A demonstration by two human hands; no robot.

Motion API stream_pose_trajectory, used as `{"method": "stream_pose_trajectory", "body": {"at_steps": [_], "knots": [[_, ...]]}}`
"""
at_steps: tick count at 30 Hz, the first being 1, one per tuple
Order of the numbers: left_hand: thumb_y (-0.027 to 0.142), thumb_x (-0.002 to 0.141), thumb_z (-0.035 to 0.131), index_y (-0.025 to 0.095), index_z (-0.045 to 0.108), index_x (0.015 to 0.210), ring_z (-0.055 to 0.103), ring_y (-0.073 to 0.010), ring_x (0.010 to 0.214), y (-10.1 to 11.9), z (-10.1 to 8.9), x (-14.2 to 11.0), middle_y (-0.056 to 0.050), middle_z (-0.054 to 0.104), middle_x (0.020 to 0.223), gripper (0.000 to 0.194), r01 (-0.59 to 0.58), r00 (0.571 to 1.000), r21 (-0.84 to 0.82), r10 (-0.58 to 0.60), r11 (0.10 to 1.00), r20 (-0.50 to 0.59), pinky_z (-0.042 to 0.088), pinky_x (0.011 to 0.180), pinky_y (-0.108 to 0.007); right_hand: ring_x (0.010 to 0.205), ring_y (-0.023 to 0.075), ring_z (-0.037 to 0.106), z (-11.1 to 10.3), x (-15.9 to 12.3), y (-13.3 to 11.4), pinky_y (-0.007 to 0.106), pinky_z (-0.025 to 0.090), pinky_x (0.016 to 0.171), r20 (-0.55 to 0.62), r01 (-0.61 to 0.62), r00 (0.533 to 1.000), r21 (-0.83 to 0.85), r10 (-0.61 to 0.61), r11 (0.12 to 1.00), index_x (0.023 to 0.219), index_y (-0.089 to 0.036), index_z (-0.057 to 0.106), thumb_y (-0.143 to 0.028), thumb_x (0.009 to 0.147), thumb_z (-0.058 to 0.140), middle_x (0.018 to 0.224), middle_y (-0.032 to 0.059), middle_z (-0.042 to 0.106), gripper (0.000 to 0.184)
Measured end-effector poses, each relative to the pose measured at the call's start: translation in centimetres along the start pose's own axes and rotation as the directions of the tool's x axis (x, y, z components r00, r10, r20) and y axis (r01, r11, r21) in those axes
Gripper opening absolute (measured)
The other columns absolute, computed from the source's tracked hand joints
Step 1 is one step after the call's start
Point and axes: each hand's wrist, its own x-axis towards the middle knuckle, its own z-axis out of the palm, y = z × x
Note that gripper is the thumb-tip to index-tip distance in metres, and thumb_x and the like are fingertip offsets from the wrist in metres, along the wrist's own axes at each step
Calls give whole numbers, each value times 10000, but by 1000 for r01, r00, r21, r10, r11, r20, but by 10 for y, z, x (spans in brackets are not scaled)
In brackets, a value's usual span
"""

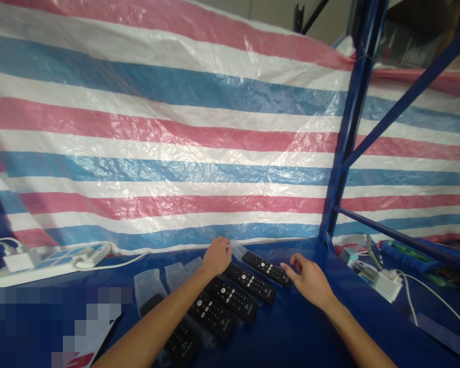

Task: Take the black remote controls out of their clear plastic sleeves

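Several black remote controls lie side by side in a slanting row, in clear plastic sleeves whose loose ends stick out at the far side. My left hand (217, 256) is at the far end of the row, beside the sleeve end (236, 250) of the rightmost remote control (266, 268). Its fingers are curled together, with a small pale bit showing at the tips; what they hold is unclear. My right hand (308, 280) hovers at the near right end of that remote, thumb and fingers apart, the thumb close to its edge. My left forearm partly covers the leftmost remotes (182, 343).
A white power strip (95, 254) with a plugged-in charger (21, 259) and cable stands at the left. A blue metal post (343, 153) rises at the right. Beyond it lie a white adapter (387, 285), cables and a blue tray (410, 255). Striped plastic sheeting (176, 143) hangs behind the blue table.
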Motion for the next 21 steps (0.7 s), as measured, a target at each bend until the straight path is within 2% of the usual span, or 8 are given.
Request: {"method": "stream_pose_trajectory", "body": {"at_steps": [4,7,11,14,17,21], "knots": [[218,907,411,166,622,976,534,-208,1025,16,-4,-11,-75,621,1043,228,-62,998,-6,62,998,6,385,928,-312,780,190,618,0,-4,-8,268,390,647,107,104,990,-62,-97,993,841,-211,584,-459,808,566,906,36,628,251],[210,906,408,187,620,947,540,-205,1016,35,-6,-25,-64,627,1025,218,-145,988,-10,146,989,53,399,901,-313,852,211,621,-2,-5,-15,269,393,667,200,126,975,-124,-100,984,844,-197,629,-442,764,634,911,51,637,258],[227,915,384,179,620,956,552,-236,999,68,-4,-47,-81,627,1005,245,-304,946,41,297,952,130,422,845,-344,845,227,632,-2,-2,-18,276,392,659,241,118,968,-164,-76,979,811,-180,655,-436,753,639,882,65,666,263],[216,909,375,144,641,956,560,-269,988,93,0,-61,-120,633,998,280,-374,917,102,351,922,191,429,826,-378,838,231,644,-1,1,-16,272,391,643,216,97,974,-139,-65,986,804,-187,664,-433,748,628,872,61,690,254],[203,901,386,108,660,987,564,-290,969,115,2,-67,-172,637,1007,303,-316,931,180,268,932,248,436,801,-395,829,218,649,-4,3,-8,261,392,638,135,44,990,-68,-34,997,814,-210,671,-446,745,624,876,39,702,250],[280,921,396,85,652,1073,545,-307,1014,139,11,-63,-196,622,1052,356,-280,947,208,234,937,219,439,820,-405,807,208,657,-15,7,6,253,386,610,36,-67,997,-45,68,997,803,-226,667,-454,768,590,868,28,712,244]]}}
